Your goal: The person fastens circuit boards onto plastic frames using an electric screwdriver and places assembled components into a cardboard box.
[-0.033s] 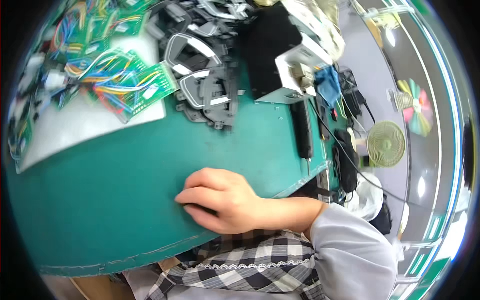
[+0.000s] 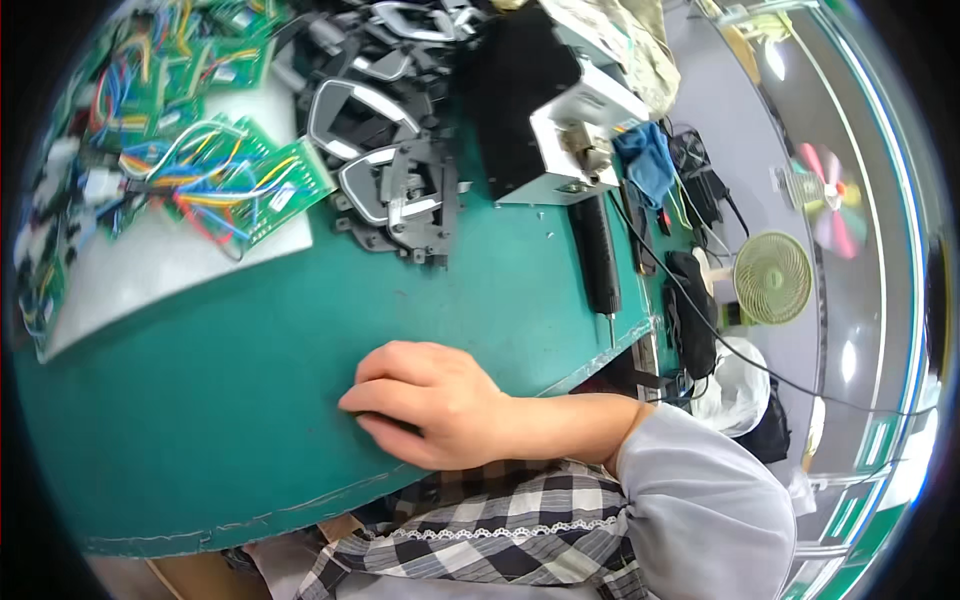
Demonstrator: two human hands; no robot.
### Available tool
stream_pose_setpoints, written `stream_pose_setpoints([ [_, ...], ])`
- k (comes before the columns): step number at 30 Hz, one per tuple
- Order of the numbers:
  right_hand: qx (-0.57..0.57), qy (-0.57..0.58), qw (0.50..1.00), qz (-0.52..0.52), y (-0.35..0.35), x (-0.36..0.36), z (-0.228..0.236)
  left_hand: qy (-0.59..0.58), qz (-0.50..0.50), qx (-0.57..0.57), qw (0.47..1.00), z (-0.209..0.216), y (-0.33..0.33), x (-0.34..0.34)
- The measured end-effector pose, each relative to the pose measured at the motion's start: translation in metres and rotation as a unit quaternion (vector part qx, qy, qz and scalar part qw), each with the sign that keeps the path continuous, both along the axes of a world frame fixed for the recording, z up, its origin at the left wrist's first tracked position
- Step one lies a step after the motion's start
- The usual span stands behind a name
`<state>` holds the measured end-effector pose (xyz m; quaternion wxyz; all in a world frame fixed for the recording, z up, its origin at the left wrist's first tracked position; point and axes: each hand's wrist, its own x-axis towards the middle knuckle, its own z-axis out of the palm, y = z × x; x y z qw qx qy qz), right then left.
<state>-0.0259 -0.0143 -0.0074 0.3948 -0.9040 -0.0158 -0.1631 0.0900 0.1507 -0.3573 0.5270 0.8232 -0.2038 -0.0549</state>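
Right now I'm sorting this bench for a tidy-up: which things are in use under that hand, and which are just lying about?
In use:
- right hand, curled knuckles-up on the green mat, covering something dark too hidden to identify

Lying about:
- circuit boards with coloured wires on a white sheet
- black plastic frames
- black electric screwdriver
- blue cloth
- small desk fan

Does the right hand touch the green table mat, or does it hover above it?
Touching: the head view shows the right hand lying flat on the green table mat, no gap visible.
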Motion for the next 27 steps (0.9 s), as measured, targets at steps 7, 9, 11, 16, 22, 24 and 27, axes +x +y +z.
stream_pose_setpoints([
  [7, -0.013, -0.015, 0.999, 0.034, 0.013, -0.003, 0.002, -0.001, 0.047, -0.041, 0.998, 0.026, 0.122, 0.088],
  [9, -0.012, -0.034, 0.998, 0.049, 0.012, -0.006, 0.003, 0.0, 0.091, -0.046, 0.995, 0.042, 0.18, 0.104],
  [11, -0.011, -0.038, 0.998, 0.046, 0.003, -0.014, 0.005, -0.006, 0.146, -0.051, 0.988, 0.073, 0.241, 0.116],
  [16, -0.046, -0.153, 0.959, -0.234, -0.095, -0.065, 0.04, -0.142, 0.385, -0.008, 0.912, 0.216, 0.313, 0.074],
  [22, -0.176, 0.122, 0.811, -0.545, -0.293, -0.163, 0.015, -0.449, 0.427, 0.103, 0.778, 0.388, 0.175, 0.064],
  [24, -0.116, 0.182, 0.815, -0.538, -0.32, -0.171, -0.004, -0.518, 0.269, 0.179, 0.793, 0.414, 0.128, 0.075],
  [27, -0.106, 0.249, 0.806, -0.527, -0.334, -0.17, -0.029, -0.529, 0.075, 0.186, 0.825, 0.421, 0.037, 0.096],
])
